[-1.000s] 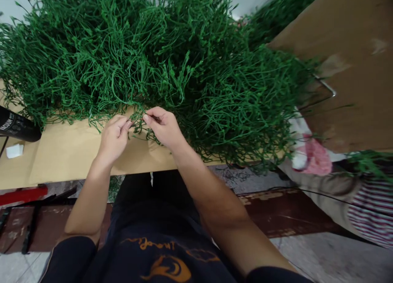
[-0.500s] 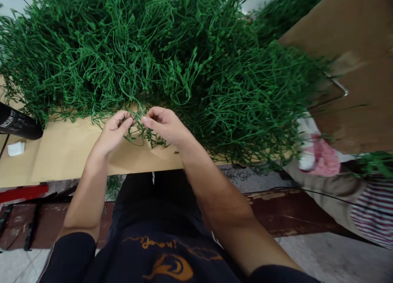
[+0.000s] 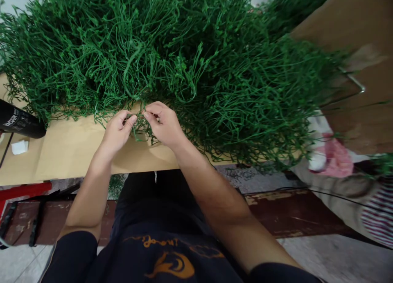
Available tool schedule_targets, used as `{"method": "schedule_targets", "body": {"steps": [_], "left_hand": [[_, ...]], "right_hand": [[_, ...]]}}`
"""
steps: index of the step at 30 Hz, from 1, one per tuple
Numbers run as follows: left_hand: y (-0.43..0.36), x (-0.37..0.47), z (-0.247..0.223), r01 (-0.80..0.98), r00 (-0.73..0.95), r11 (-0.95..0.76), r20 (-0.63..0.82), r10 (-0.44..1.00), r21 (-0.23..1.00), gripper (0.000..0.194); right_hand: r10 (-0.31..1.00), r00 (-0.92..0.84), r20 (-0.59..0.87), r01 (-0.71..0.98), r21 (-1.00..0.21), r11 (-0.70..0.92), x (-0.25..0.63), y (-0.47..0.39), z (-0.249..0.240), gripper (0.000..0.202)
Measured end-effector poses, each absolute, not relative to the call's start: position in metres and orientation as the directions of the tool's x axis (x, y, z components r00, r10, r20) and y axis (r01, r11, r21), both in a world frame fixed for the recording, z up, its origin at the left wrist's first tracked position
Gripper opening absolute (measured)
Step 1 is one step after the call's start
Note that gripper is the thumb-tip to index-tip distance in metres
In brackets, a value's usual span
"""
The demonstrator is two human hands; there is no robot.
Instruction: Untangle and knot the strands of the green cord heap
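A large heap of thin green plastic-looking plant stems (image 3: 147,50) with small tips spreads over the cardboard-topped table (image 3: 73,148). At its near edge my left hand (image 3: 119,129) pinches a green stem between thumb and forefinger. Close beside it on the right, my right hand (image 3: 162,123) is also closed in a pinch on a green stem. The fingertips of both hands are a small gap apart. Loose stems hang below them over the cardboard. Whether both hands hold the same stem is too fine to tell.
A black vacuum bottle (image 3: 21,120) lies at the left beside a scrap of white paper (image 3: 20,147). A large brown cardboard sheet (image 3: 362,33) rises at the right. Below it, a person in a striped garment (image 3: 379,211) is partly visible with pink cloth (image 3: 339,158).
My hands stay pinched at nearly the same spot, the right one slightly higher. Fewer stems hang beneath the fingers. The whole view has shifted a little, moving the surroundings rightward.
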State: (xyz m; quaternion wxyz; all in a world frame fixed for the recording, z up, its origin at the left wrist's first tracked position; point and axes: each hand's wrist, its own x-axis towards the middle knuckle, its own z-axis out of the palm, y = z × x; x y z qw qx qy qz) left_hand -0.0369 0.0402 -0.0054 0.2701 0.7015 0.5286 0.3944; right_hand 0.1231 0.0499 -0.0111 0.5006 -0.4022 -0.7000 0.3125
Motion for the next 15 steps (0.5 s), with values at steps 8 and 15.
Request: {"method": "schedule_targets", "body": {"steps": [8,15], "left_hand": [[0.027,-0.033,0.005,0.205,0.209,-0.216,0.173,0.963,0.955,0.044],[0.020,-0.034,-0.012,0.157,0.257,-0.084,0.041,0.966,0.984,0.043]], "right_hand": [[0.915,-0.293,0.279,-0.102,-0.960,0.260,0.114,0.052,-0.009,0.052],[0.942,-0.305,0.141,-0.115,-0.987,0.110,0.112,0.060,-0.014,0.051]]}}
